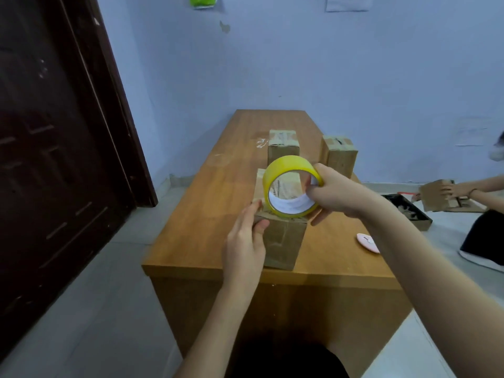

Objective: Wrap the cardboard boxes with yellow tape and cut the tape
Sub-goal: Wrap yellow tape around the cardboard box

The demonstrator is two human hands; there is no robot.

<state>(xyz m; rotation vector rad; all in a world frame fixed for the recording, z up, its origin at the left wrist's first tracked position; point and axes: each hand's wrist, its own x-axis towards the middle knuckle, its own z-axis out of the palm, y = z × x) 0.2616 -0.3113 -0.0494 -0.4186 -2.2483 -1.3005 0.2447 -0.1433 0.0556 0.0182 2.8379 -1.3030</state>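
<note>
Now the right hand (334, 193) grips the yellow tape (291, 185), fingers hooked through the core and thumb over the rim, holding it just above the near box (282, 238). The left hand (245, 241) presses on the box's near top corner, thumb on the front face, fingers fairly straight; whether it pins a tape end I cannot tell. To do this well, keep the left hand firm on the start and pull the roll straight along the top, then down the far face, keeping tension even. The box sits close to the table's (207, 192) near edge, so avoid dragging it forward. Two boxes (283, 145) stand behind, leaving modest room; a pink cutter (368, 242) lies to the right
</note>
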